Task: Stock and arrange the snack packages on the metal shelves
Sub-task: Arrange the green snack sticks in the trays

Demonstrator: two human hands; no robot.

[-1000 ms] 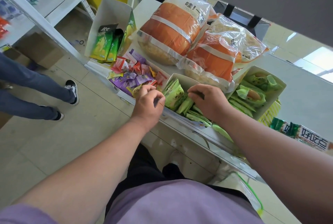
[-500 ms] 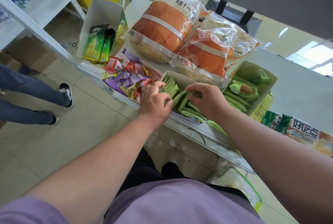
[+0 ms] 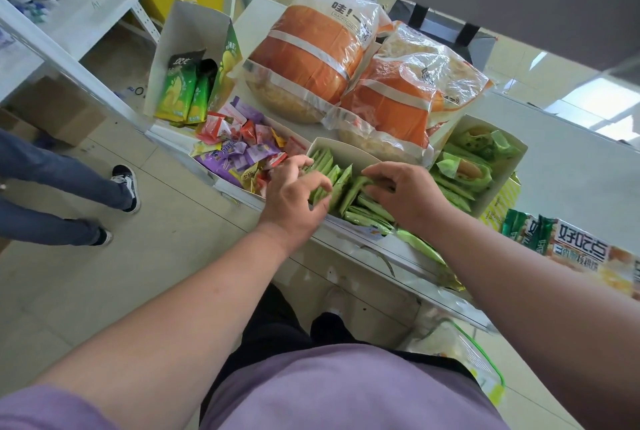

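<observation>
Head view shows you the white metal shelf (image 3: pixel 273 10), where two big orange-and-clear snack bags (image 3: pixel 311 59) lie beyond your hands. Just under both hands sits the white cardboard tray (image 3: pixel 341 152) of thin green snack packets (image 3: pixel 346 183). Your right hand (image 3: pixel 405 194) pinches one packet with curled fingers, and your left hand (image 3: pixel 294 197) curls into the packets beside it.

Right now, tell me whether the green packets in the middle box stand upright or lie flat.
Mixed: green packets under the left hand stand on edge; those under the right hand lie slanted.
</observation>
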